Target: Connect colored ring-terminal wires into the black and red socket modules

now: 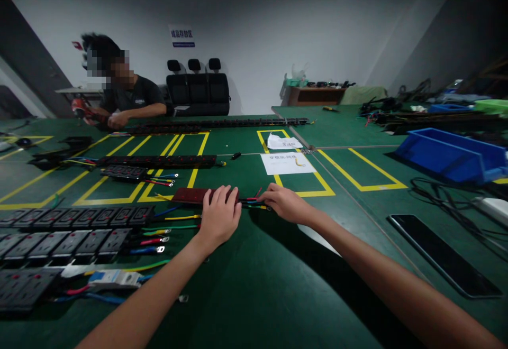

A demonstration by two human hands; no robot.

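Note:
My left hand (220,217) lies over the right end of a dark red socket strip (186,196), its fingers bent across the top and holding it against the green table. Thin coloured wires (251,201) come out of the strip's right end. My right hand (286,203) pinches these wires between thumb and fingertips, just right of the strip. One lead with a ring terminal (266,208) hangs below the right fingertips. A black socket module (124,173) with ring-ended wires sits behind and left of the red strip.
Rows of black socket strips (59,248) with loose wires fill the near left. Labelled paper (286,163) lies ahead. A phone (440,254), black cables (448,201) and a blue bin (448,156) are at right. Across the table a co-worker (130,98) holds a red power tool (84,111).

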